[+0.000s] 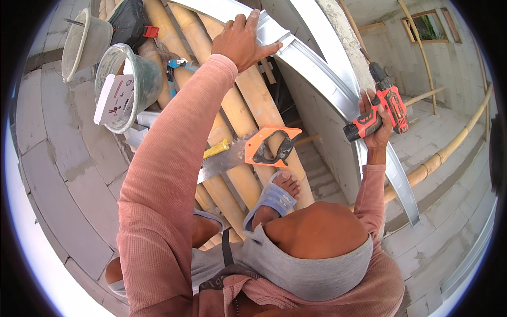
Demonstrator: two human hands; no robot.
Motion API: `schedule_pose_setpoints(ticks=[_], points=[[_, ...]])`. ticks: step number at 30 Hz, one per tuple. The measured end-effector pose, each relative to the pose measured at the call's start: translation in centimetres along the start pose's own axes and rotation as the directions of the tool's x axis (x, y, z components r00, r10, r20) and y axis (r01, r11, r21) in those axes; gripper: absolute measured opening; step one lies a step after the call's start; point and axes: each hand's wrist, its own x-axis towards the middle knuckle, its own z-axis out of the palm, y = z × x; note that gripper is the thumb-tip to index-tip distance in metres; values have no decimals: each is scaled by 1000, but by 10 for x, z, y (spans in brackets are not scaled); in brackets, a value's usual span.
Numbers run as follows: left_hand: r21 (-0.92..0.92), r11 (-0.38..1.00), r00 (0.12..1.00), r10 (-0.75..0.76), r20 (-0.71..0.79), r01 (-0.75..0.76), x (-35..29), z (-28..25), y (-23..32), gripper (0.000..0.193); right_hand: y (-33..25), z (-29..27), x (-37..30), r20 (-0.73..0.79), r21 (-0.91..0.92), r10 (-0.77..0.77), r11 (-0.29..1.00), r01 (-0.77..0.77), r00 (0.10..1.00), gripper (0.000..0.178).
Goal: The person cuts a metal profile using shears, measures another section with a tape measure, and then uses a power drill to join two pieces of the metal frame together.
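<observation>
My left hand (240, 42) is at the upper middle, gripping the near edge of a long silvery metal channel (311, 68). Its thumb and forefinger spread along the metal while the other fingers curl. On the right, my right hand (379, 132) is wrapped around the handle of a red and black cordless drill (388, 103). The drill's chuck points up and away, beside the channel. A handsaw (272, 148) with an orange and black handle lies on the bamboo poles (240, 108) between my arms; my left sleeve hides part of its blade.
At left stand two buckets (154, 87) (87, 45), the nearer holding a white box (114, 99). A black case (127, 24) and blue-handled snips (173, 71) lie nearby. A deep gap opens beside the poles, below the channel. My sandalled foot (277, 195) stands on bamboo.
</observation>
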Motion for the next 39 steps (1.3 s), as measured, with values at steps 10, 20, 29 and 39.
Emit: schedule_pose_setpoints(ticks=[10, 20, 29, 39], points=[[174, 975, 989, -147, 33, 139, 21, 40, 14, 119, 2, -4, 3, 1, 4, -3, 1000, 3, 1000, 63], [-122, 985, 950, -81, 303, 123, 38, 36, -2, 124, 3, -4, 5, -36, -44, 4, 999, -5, 999, 72], [245, 925, 913, 193, 358, -291, 38, 40, -6, 78, 6, -3, 3, -33, 13, -16, 1000, 16, 999, 70], [14, 1000, 970, -22, 241, 19, 57, 87, -25, 93, 8, 0, 3, -21, 9, -61, 998, 61, 998, 67]])
